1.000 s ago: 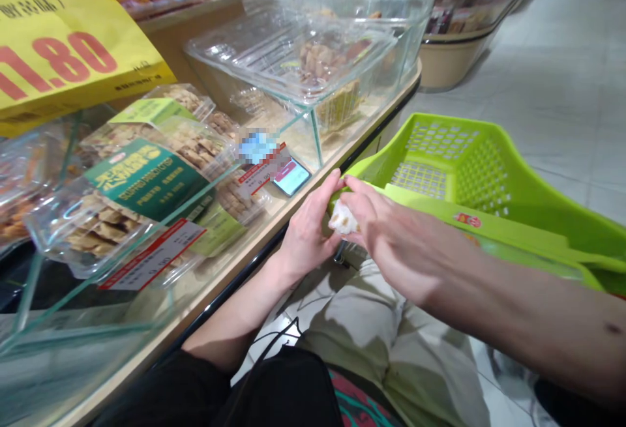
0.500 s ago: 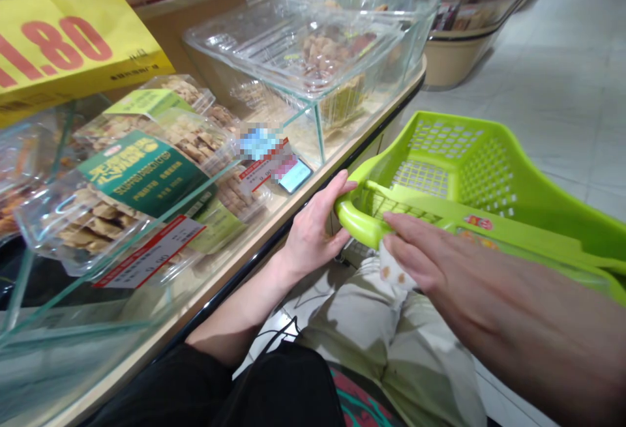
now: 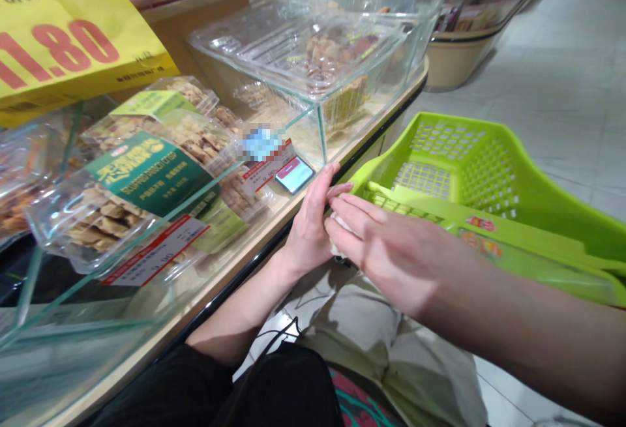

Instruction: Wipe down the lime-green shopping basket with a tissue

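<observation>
At the left end of the green cart's [image 3: 489, 182] handle is my left hand [image 3: 310, 225], curved round it with the fingertips pointing up. My right hand [image 3: 379, 241] lies across the handle, its fingers pressed together and touching my left hand. Under the right fingers a whitish cloth [image 3: 337, 238] peeks out, mostly covered. Both hands hide nearly all of the handle. The cart's perforated basket opens beyond them, with a clear panel [image 3: 528, 257] along its near side.
A glass-sided display counter [image 3: 317, 133] runs along the left, its dark edge close to my left arm. Clear packs of biscuits [image 3: 102, 218] lie in it. A lit phone [image 3: 295, 175] rests by the price tags. A yellow price sign [image 3: 73, 36] hangs above. Tiled floor [image 3: 562, 75] extends at right.
My right hand has slid left along the handle with the cloth, up against my left hand. The left hand has shifted only slightly, and the cart stays put.
</observation>
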Tool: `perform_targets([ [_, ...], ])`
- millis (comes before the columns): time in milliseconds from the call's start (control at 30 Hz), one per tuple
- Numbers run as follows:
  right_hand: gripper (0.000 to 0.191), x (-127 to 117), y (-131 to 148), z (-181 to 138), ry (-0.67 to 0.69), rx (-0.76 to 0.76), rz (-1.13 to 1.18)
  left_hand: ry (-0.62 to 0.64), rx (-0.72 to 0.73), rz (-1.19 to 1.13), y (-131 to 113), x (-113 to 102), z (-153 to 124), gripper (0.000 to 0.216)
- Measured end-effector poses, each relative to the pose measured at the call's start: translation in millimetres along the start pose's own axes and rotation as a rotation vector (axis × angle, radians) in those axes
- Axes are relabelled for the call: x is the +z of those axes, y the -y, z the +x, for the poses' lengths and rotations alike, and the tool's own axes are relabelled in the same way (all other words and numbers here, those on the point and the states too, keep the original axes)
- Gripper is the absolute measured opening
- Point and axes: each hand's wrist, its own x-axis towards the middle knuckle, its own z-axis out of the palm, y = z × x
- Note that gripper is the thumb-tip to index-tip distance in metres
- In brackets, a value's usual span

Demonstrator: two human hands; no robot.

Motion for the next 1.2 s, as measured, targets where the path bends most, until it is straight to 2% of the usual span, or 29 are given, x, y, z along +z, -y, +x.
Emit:
perform_targets([
  [67,0.041,-7,0,-20,-0.031,-0.009,0.009,0.012,0.019,-0.009,0,0,2,0.078],
  [133,0.046,-15,2,-44,0.03,-0.012,0.045,0.023,0.046,-0.009,0,0,3,0.081],
  [233,0.058,-23,4,-80,-0.016,0.052,0.076,0.014,0.052,0.003,0,0,3,0.088],
  [333,0.065,-25,4,-96,0.012,0.094,0.107,0.004,0.098,0.031,0,-1,4,0.087],
  [433,0.06,-24,3,-84,-0.011,0.083,0.09,0.02,0.174,0.112,-2,-3,5,0.071],
  [533,0.052,-17,0,-56,0.003,0.038,0.076,0.033,0.224,0.131,-1,-5,6,0.062],
  [667,0.043,-2,-6,-21,-0.021,0.04,0.165,0.012,0.222,0.112,0,-7,7,0.061],
  [800,0.042,4,-9,-12,0.026,0.043,0.254,-0.001,0.198,0.131,0,-9,8,0.065],
  [900,0.044,-2,-4,-30,-0.008,0.052,0.19,0.033,0.208,0.152,1,-10,9,0.066],
  [1033,0.051,-13,3,-76,-0.053,0.048,0.164,0.058,0.243,0.153,4,-10,9,0.06],
  [1133,0.063,-19,-1,-109,-0.029,0.139,0.185,0.062,0.247,0.128,5,-9,8,0.06],
  [1200,0.069,-21,-9,-120,-0.007,0.157,0.177,0.065,0.244,0.125,4,-8,8,0.06],
])
